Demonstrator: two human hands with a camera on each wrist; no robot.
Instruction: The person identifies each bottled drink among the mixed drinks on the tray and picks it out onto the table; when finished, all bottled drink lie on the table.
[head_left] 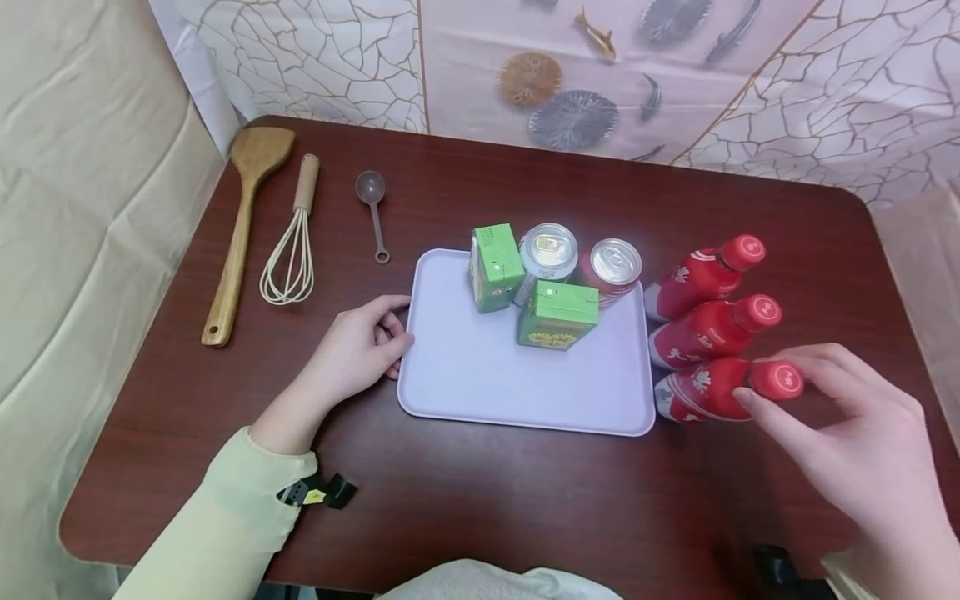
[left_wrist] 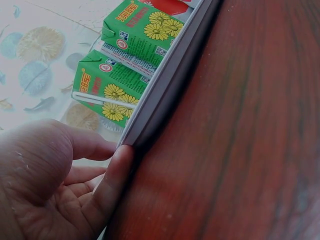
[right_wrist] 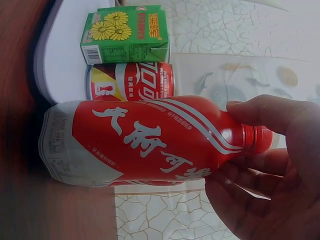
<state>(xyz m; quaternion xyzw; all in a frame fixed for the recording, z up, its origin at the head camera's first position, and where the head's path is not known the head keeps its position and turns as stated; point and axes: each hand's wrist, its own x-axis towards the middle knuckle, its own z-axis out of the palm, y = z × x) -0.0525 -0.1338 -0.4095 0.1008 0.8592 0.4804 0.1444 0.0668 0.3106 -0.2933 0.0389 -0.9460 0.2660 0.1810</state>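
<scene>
My left hand (head_left: pixel 356 350) pinches the left rim of a pale lilac tray (head_left: pixel 480 387) between thumb and fingers. At the right, my right hand (head_left: pixel 862 433) grips the neck of the nearest red soda bottle (head_left: pixel 701 392), just under its cap. White characters run down that bottle's label in the right wrist view. Two more red bottles (head_left: pixel 712 331) (head_left: pixel 697 282) stand behind it in a row along the tray's right edge. On the tray are two green drink cartons (head_left: pixel 558 315) (head_left: pixel 497 267), a silver-topped can (head_left: pixel 549 250) and a red can (head_left: pixel 613 265).
A wooden spatula (head_left: pixel 243 217), a whisk (head_left: pixel 295 242) and a measuring spoon (head_left: pixel 375 212) lie on the dark wooden table (head_left: pixel 450 500), left of the tray. Patterned cloth (head_left: pixel 337 67) hangs behind the table's back edge.
</scene>
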